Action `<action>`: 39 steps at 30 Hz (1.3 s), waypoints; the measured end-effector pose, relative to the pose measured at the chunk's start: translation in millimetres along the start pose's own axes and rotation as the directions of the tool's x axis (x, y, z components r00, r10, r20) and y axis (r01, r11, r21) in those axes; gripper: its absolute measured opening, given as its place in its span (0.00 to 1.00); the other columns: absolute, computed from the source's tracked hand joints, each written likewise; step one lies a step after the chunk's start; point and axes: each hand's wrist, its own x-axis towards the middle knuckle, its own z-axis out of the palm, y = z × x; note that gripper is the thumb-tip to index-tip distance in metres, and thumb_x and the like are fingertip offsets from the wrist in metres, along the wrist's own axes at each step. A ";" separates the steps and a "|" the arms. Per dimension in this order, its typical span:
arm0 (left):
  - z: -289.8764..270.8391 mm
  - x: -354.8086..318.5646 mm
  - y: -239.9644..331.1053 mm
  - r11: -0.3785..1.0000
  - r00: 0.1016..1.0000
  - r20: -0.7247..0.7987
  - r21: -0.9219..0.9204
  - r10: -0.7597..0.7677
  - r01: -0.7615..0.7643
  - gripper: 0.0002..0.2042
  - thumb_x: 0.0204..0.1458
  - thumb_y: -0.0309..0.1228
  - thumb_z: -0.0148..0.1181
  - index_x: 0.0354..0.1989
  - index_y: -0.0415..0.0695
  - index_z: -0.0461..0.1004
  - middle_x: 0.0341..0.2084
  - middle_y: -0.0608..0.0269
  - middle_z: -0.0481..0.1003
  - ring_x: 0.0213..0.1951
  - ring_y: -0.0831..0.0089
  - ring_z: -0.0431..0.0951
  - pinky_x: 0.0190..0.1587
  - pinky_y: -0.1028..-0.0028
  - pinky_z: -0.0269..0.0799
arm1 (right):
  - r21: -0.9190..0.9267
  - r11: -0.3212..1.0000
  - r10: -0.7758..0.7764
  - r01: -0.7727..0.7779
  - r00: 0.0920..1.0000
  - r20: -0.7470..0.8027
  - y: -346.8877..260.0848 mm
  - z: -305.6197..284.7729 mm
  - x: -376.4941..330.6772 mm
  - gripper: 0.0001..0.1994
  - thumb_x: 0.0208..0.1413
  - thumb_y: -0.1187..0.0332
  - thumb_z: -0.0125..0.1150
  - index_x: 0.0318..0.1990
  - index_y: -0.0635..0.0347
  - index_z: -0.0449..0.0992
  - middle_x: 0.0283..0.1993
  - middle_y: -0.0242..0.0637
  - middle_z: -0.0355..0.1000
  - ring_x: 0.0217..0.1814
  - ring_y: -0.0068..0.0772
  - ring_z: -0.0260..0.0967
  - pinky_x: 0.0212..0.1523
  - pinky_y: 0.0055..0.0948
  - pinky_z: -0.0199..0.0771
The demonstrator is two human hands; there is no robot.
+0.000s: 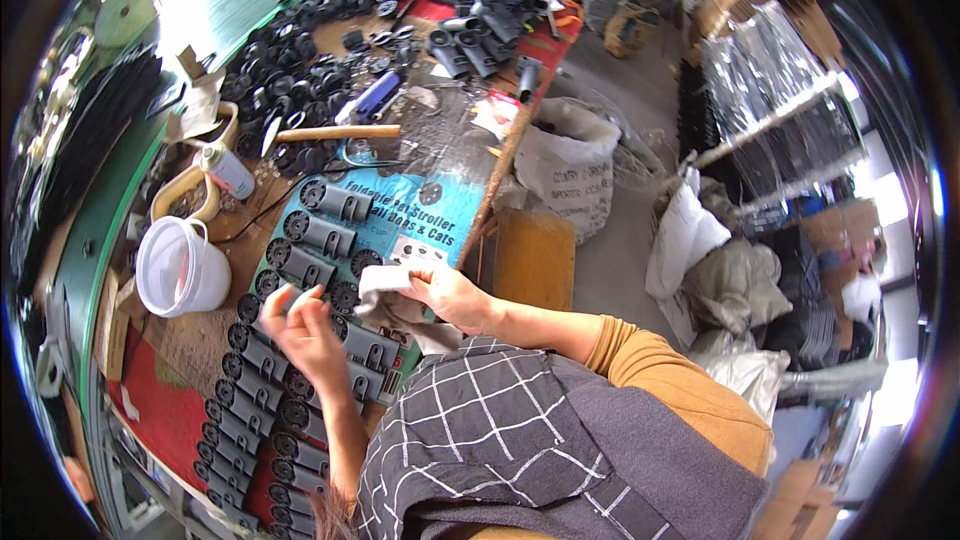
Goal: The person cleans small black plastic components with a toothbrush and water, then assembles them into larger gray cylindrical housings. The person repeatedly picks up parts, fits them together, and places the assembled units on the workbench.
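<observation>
Wiping looks to be the step in hand: the right hand [445,292] is clenching a pale cloth [385,285] just above the rows of grey plastic parts [320,235], while the left hand [305,330] is pinching one small pale piece [300,297] between its fingertips, lifted a little off the worktop [195,340]. The two hands are working close together, near the front edge, over a blue printed cardboard sheet [440,210] that is carrying the upper rows. More of the same grey parts are lying in neat rows down toward the lower left, on a red mat [160,410].

Judging from this, the next move is calling for a steady pinch from the left hand and a short, careful stroke with the cloth, without knocking the lined-up parts out of order.

As for containers, a white plastic bucket [180,268] is sitting on the left of the worktop, well apart from the hands; its inside is looking bare as far as can be seen. A white sack [570,165] is standing on the floor beside the worktop with its mouth rolled open, and dark pieces are showing inside, though what they are cannot be told. A small white bottle [228,170] is lying tilted behind the bucket. Loose black rings and fittings [290,60] are lying heaped at the far end, beside a wooden-handled hammer [335,133].
</observation>
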 end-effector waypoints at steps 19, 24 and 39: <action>228.4 106.9 -121.4 0.334 0.441 0.141 -0.464 -0.887 0.821 0.16 0.60 0.48 0.52 0.34 0.47 0.67 0.27 0.64 0.70 0.30 0.71 0.74 0.36 0.72 0.73 | 0.330 0.858 0.232 -0.393 0.871 0.433 -81.4 -195.0 158.3 0.25 0.64 0.64 0.49 0.67 0.58 0.57 0.58 0.31 0.66 0.57 0.24 0.64 0.57 0.27 0.63; 222.7 79.2 -113.3 0.768 0.757 0.162 0.254 -0.633 0.588 0.21 0.62 0.45 0.50 0.54 0.41 0.67 0.36 0.61 0.74 0.35 0.73 0.75 0.38 0.74 0.73 | -0.127 0.943 0.332 -0.309 0.820 0.467 -86.8 -206.2 156.9 0.21 0.61 0.62 0.54 0.61 0.54 0.64 0.34 0.28 0.71 0.34 0.18 0.67 0.34 0.23 0.70; -82.2 325.8 -60.9 0.353 0.864 -0.172 0.936 0.473 -0.006 0.09 0.52 0.34 0.60 0.31 0.39 0.74 0.25 0.58 0.76 0.26 0.66 0.75 0.33 0.66 0.71 | -0.705 0.668 0.100 -0.238 0.968 -0.231 -82.3 -251.7 18.9 0.15 0.55 0.61 0.59 0.45 0.59 0.77 0.38 0.38 0.77 0.39 0.30 0.74 0.44 0.30 0.73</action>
